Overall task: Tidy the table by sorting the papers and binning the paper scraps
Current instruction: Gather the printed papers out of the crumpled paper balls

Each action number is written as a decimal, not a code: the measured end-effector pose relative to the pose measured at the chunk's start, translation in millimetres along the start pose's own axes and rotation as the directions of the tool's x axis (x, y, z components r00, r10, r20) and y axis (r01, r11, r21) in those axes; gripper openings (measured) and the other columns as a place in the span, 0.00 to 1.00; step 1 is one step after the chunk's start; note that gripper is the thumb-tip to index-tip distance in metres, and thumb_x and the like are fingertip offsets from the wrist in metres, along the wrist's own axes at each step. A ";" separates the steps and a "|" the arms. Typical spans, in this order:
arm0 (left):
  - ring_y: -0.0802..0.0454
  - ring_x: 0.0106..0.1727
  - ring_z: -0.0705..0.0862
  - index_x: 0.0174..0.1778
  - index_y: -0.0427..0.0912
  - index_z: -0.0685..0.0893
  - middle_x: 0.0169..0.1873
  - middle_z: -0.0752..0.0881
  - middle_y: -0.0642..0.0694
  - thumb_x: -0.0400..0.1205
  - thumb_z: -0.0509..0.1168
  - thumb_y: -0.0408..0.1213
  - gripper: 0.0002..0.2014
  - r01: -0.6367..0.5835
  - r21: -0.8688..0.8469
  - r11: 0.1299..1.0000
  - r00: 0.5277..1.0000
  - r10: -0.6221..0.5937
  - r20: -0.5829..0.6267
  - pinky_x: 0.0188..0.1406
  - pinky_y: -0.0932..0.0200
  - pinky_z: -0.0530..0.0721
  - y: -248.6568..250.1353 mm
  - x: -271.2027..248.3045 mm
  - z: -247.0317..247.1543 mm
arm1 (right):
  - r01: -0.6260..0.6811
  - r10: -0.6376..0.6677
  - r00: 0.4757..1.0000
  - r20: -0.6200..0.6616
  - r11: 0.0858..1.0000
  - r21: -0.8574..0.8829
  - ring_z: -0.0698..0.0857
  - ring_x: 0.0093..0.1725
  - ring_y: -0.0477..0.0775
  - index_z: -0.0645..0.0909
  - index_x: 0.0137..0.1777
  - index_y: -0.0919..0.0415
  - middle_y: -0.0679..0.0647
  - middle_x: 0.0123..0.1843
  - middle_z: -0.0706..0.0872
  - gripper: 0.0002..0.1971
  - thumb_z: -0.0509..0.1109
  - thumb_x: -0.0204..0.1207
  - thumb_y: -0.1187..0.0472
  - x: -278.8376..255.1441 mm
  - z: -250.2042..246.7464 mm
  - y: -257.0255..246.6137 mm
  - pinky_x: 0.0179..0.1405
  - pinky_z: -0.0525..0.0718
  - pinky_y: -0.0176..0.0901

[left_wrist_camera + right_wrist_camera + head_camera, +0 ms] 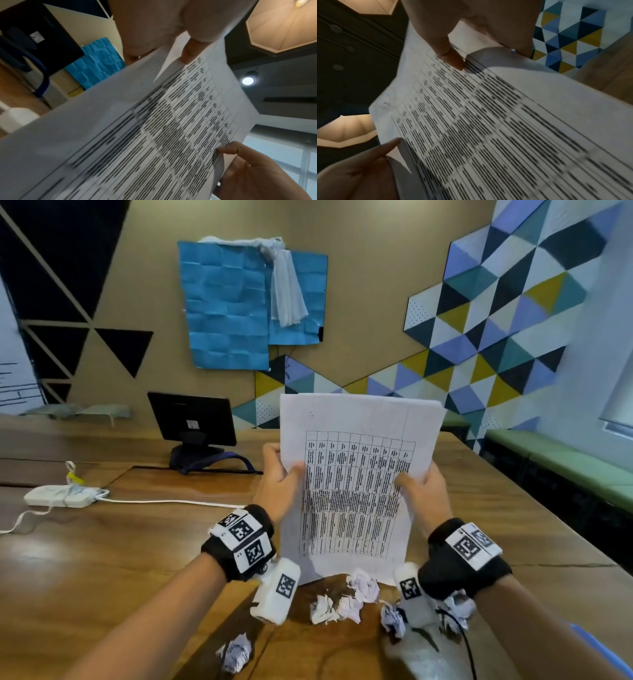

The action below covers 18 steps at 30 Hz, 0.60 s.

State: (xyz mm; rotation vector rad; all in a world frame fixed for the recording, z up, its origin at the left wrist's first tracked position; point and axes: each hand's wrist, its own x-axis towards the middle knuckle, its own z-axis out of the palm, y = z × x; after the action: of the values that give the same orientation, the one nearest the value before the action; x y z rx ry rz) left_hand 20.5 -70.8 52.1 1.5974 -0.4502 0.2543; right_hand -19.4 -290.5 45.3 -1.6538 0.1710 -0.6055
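Note:
A stack of white papers (356, 474) printed with a dense table stands upright on its lower edge over the wooden table (120, 549). My left hand (281, 474) grips its left edge, thumb on the front. My right hand (419, 487) grips the right edge the same way. The left wrist view shows the stack of papers (154, 121) pinched by my left hand (171, 44), with my right hand (240, 162) at the far edge. Its printed sheets (488, 121) fill the right wrist view too. Several crumpled paper scraps (342, 601) lie below the stack, one scrap (236, 652) nearer me.
A black monitor (193, 419) stands at the back of the table with a dark strap at its base. A white power strip (61, 496) and its cable lie to the left. A green bench (565, 467) runs along the right wall.

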 end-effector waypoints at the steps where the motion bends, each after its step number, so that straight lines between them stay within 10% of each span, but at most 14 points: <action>1: 0.68 0.47 0.78 0.57 0.41 0.61 0.49 0.78 0.56 0.85 0.56 0.29 0.10 -0.024 -0.004 1.000 1.000 0.024 -0.005 0.37 0.80 0.80 4.1 2.7 -0.7 | 0.023 -0.023 1.000 -0.003 1.000 0.008 0.83 0.62 0.59 0.73 0.62 0.58 0.55 0.60 0.83 0.18 0.65 0.74 0.72 2.3 0.1 -6.3 0.65 0.80 0.60; 12: 0.70 0.47 0.77 0.56 0.40 0.61 0.49 0.76 0.54 0.86 0.53 0.31 0.07 -0.052 0.026 0.998 0.999 0.052 -0.009 0.36 0.85 0.78 -2.3 -8.7 5.1 | -0.060 0.060 0.998 0.018 0.998 -0.007 0.83 0.62 0.57 0.74 0.62 0.60 0.56 0.61 0.84 0.15 0.65 0.76 0.71 -8.9 5.0 10.1 0.65 0.80 0.58; 18: 0.69 0.47 0.78 0.56 0.39 0.61 0.48 0.77 0.57 0.87 0.53 0.32 0.06 -0.055 0.053 0.997 0.998 0.055 -0.002 0.35 0.84 0.78 -2.2 -6.0 2.0 | -0.106 0.107 0.994 0.029 0.994 -0.026 0.83 0.49 0.55 0.76 0.57 0.64 0.59 0.54 0.85 0.11 0.63 0.76 0.72 -5.9 5.1 12.8 0.48 0.82 0.48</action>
State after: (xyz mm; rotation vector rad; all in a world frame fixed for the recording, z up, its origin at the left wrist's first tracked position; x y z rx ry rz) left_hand 15.9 -71.9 47.4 1.6376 -0.4889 0.3132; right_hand -19.0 -285.8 31.0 -1.6647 0.2439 -0.4987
